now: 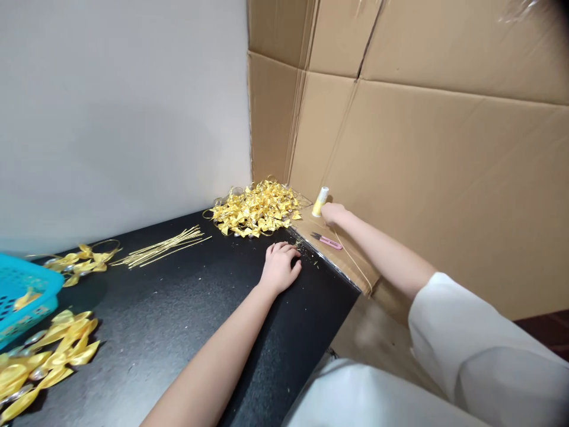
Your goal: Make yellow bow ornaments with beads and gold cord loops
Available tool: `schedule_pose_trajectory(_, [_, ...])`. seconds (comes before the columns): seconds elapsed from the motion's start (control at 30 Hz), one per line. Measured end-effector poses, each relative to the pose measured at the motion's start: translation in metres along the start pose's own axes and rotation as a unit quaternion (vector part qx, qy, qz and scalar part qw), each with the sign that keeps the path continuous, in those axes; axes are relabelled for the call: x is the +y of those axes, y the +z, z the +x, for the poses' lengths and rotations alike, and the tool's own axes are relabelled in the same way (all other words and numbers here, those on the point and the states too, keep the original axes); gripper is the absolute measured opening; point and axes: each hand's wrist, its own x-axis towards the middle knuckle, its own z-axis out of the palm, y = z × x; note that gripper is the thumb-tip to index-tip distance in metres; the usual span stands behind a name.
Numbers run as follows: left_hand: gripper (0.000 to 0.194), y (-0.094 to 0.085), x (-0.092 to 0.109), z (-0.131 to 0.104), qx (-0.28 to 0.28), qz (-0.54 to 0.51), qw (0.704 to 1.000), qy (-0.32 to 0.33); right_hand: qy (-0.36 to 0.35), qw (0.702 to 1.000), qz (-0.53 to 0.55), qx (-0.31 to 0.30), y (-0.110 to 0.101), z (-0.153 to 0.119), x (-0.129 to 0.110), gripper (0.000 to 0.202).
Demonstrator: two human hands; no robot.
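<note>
My left hand [280, 268] lies palm down on the black tabletop [186, 320], fingers a little bent and thumb apart, with nothing in it. Small golden scraps are scattered by its fingertips. Over a cardboard flap to the right is my right hand [334, 214], right beside a cone-shaped spool of yellow thread [320, 201]. Its fingers are turned away and hidden, so any hold on the spool or thread is unclear. A thin tan strand [354, 261] runs below that wrist to the flap's edge. Pink-handled thread snips [327, 240] rest on the cardboard between my hands.
A heap of yellow ribbon bows [258, 209] sits in the back corner. Gold twist ties [162, 248] lie to its left, near a small group of bows [80, 264]. At the left are a blue basket [44, 281] and more ribbons [53, 350]. Cardboard walls [422, 178] stand right.
</note>
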Motion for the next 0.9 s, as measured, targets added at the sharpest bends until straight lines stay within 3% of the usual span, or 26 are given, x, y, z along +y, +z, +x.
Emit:
schedule_pose_trajectory(0.17, [0.014,-0.002,0.001,0.001,0.026,-0.034,0.999,0.002,0.107,0.988,0.064,-0.092,-0.040,-0.006,-0.017,0.031])
schedule_pose_trajectory(0.33, [0.018,-0.010,0.013,0.005,0.078,-0.094,0.993,0.001,0.153,0.964,0.197,-0.094,-0.089,-0.029,-0.042,0.012])
schedule_pose_trajectory(0.47, [0.037,-0.026,0.035,0.023,0.111,-0.153,0.982,-0.006,0.163,0.932,0.308,-0.099,-0.103,-0.059,-0.067,0.011])
schedule_pose_trajectory(0.57, [0.034,-0.039,0.055,0.042,0.083,-0.356,0.931,0.005,0.158,0.905,0.376,-0.123,-0.096,-0.078,-0.089,0.011])
schedule_pose_trajectory(0.63, [0.026,-0.046,0.067,0.050,0.062,-0.474,0.878,0.018,0.157,0.883,0.418,-0.146,-0.087,-0.085,-0.103,0.010])
schedule_pose_trajectory(0.7, [0.035,-0.051,0.075,0.049,0.038,-0.568,0.822,0.015,0.157,0.859,0.457,-0.169,-0.079,-0.087,-0.114,0.009])
schedule_pose_trajectory(0.8, [0.041,-0.055,0.079,0.028,0.056,-0.668,0.739,-0.061,0.148,0.826,0.510,-0.187,-0.070,-0.080,-0.123,0.010])
schedule_pose_trajectory(0.9, [0.039,-0.060,0.071,-0.006,0.006,-0.730,0.666,-0.155,0.144,0.778,0.587,-0.169,-0.060,-0.065,-0.127,0.011])
